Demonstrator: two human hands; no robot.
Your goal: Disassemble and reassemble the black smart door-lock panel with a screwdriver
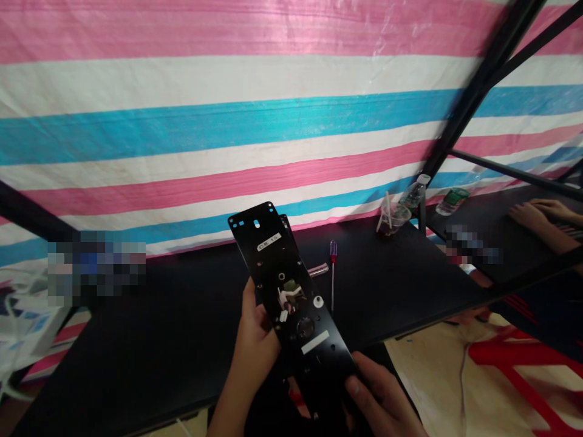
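A long black metal plate (291, 255), drilled with holes and bearing white labels, is held up at a tilt over the table's front part. It looks like a panel of some device, with a white knob-like part and a cutout showing small parts. My left hand (257, 334) grips its left side, the fingers partly hidden behind it. At the lower right end, my right hand (378, 388) holds the edge with the thumb on top. Beyond the plate, a screwdriver (334, 250) with a purple and red handle lies on the black table (182, 303). Another clear-handled item (319, 269) is partly covered.
A plastic cup (392, 217) and a clear bottle (415, 191) stand at the table's back right. Another person's hands (532, 215) rest on the right-hand table, near a green-labelled bottle (452, 201). A red stool (523, 358) is at lower right. Black frame bars (460, 121) rise before the striped sheet.
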